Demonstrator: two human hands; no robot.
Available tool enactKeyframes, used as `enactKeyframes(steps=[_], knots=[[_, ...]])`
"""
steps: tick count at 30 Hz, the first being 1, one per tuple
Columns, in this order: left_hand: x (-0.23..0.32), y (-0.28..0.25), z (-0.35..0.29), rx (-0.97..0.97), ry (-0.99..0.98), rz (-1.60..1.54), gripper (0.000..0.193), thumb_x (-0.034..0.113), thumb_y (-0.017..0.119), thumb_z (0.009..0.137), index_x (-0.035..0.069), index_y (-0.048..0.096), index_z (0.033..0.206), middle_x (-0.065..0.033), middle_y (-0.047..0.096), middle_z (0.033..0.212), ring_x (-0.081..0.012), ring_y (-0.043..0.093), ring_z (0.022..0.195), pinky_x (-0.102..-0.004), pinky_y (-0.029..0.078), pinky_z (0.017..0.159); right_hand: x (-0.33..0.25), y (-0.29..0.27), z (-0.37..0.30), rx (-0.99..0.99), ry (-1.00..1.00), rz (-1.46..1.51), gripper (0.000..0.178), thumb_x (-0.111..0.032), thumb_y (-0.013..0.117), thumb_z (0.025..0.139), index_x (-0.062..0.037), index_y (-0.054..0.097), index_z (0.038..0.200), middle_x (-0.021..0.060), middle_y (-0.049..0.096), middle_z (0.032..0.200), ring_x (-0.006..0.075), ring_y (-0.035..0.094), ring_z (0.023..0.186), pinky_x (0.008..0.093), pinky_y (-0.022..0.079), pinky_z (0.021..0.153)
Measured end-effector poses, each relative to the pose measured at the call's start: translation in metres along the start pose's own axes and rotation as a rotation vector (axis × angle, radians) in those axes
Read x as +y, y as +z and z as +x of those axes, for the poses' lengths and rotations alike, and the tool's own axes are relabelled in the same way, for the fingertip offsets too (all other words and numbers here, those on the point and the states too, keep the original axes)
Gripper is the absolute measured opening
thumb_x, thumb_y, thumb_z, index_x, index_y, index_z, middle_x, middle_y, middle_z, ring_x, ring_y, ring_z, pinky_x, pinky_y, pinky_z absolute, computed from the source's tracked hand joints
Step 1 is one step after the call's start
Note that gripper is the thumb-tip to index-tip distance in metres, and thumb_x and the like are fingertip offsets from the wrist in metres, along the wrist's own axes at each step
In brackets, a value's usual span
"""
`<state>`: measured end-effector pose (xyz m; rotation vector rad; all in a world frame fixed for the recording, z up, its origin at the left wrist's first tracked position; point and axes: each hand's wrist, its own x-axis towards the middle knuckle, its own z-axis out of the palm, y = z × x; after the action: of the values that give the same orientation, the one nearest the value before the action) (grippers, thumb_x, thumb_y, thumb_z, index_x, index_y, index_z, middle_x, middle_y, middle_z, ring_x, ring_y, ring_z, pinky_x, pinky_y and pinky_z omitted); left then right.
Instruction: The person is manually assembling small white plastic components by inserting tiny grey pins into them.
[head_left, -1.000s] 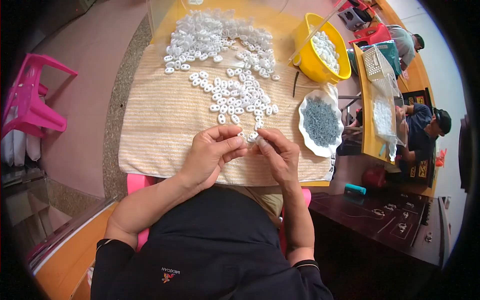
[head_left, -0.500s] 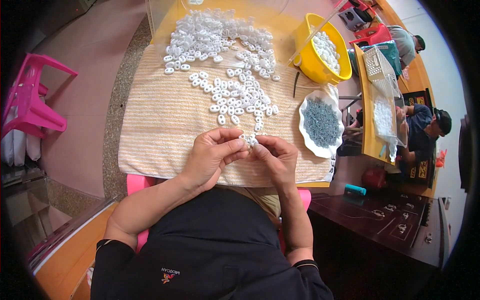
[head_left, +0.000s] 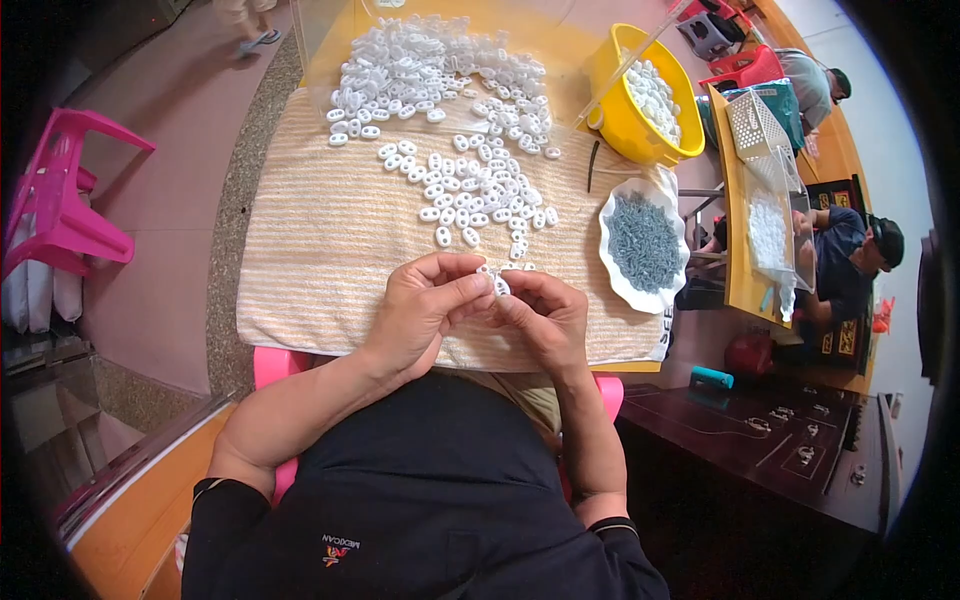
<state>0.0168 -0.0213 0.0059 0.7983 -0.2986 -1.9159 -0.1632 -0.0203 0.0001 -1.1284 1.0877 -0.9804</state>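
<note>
While left hand and right hand pinch a white piece between them, its long axis runs roughly 12-to-6.

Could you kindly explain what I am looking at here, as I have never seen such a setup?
There is no machine: these are a person's bare left hand and right hand, seen from above by a wide fisheye camera on the head, which bends straight edges. On a striped towel lie loose two-holed white pieces. To the right stand a wavy-edged white dish of small grey parts and a yellow tub. The fingertips pinch something small and white, partly hidden.
</note>
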Motion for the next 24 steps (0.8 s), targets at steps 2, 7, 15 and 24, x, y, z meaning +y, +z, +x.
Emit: enactKeyframes(steps=[2,7,15,24], knots=[[-0.0006,-0.0005,0.0002,0.002,0.0,-0.003,0.016,0.003,0.063,0.088,-0.001,0.061,0.103,-0.0078,0.065,0.091,-0.0128,0.064,0.081,-0.0241,0.054,0.077,0.0002,-0.0004,0.0,0.004,0.025,0.005,0.024,0.002,0.067,0.084,0.0064,0.063,0.107,0.008,0.066,0.09,0.0124,0.064,0.08,0.0264,0.056,0.071],[-0.0013,-0.0013,0.0008,0.016,0.007,-0.004,0.016,0.003,0.063,0.088,-0.001,0.06,0.103,-0.0079,0.065,0.091,-0.0132,0.064,0.082,-0.0244,0.054,0.077,-0.0011,0.0005,-0.0003,-0.01,0.011,0.046,0.024,0.002,0.067,0.084,0.0062,0.063,0.107,0.0075,0.066,0.09,0.0121,0.064,0.079,0.0258,0.056,0.07],[-0.0015,-0.001,0.0009,0.024,0.002,0.013,0.017,0.003,0.063,0.088,-0.002,0.06,0.104,-0.0081,0.065,0.091,-0.0136,0.065,0.083,-0.0245,0.054,0.078,-0.0019,-0.0005,-0.0002,-0.016,0.008,-0.012,0.025,0.003,0.068,0.083,0.005,0.063,0.108,0.0064,0.065,0.088,0.0112,0.063,0.076,0.0246,0.055,0.068],[-0.0021,-0.0017,0.002,0.002,-0.015,0.032,0.017,0.003,0.064,0.087,-0.001,0.06,0.103,-0.0071,0.066,0.087,-0.0114,0.063,0.078,-0.0227,0.052,0.072,-0.0026,-0.0047,-0.0004,-0.056,0.009,-0.039,0.025,0.002,0.069,0.082,0.004,0.064,0.106,0.0041,0.063,0.085,0.0098,0.062,0.073,0.0229,0.053,0.066]])
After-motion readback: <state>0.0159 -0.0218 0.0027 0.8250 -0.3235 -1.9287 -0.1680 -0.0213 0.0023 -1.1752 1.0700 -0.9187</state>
